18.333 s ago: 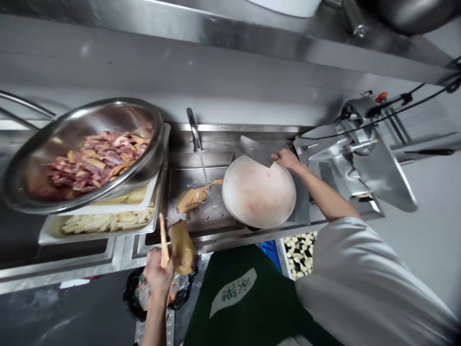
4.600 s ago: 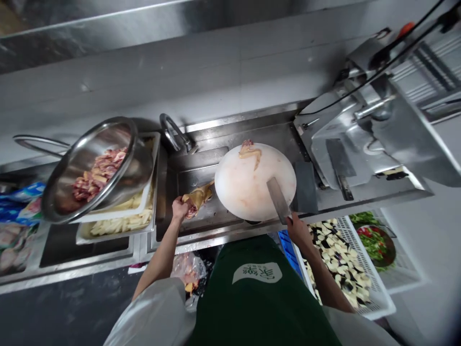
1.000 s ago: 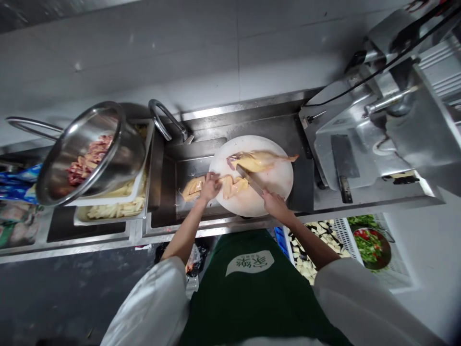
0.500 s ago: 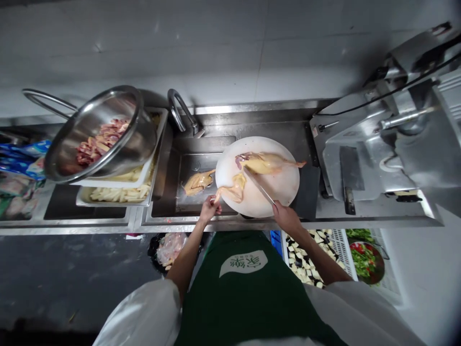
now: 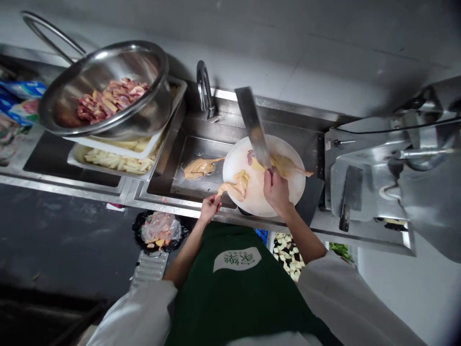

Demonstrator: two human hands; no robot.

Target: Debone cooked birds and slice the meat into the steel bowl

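Note:
With its fingers closed, my left hand (image 5: 211, 207) grips the end of a poultry wing (image 5: 236, 188) at the front left rim of a round white cutting board (image 5: 254, 204). My right hand (image 5: 276, 192) is wrapped around the handle of a cleaver (image 5: 252, 124), its blade raised above the board and blurred. Behind the blade lies a larger yellow-skinned poultry piece (image 5: 290, 165), partly hidden by blade and hand. Another poultry piece (image 5: 200, 168) rests in the sink, left of the board.
A steel bowl (image 5: 154, 103) of chopped meat sits tilted on trays of pale strips (image 5: 118, 161) at left. A faucet (image 5: 203, 89) rises behind the sink (image 5: 169, 187). At right lies a second cleaver (image 5: 352, 187). Below the counter are a black-lined container (image 5: 160, 230) and cut eggplant (image 5: 288, 252).
My right hand has lifted the cleaver from the board, its blade now pointing up and away. My left hand keeps hold of the wing. The camera view has tilted and shifted.

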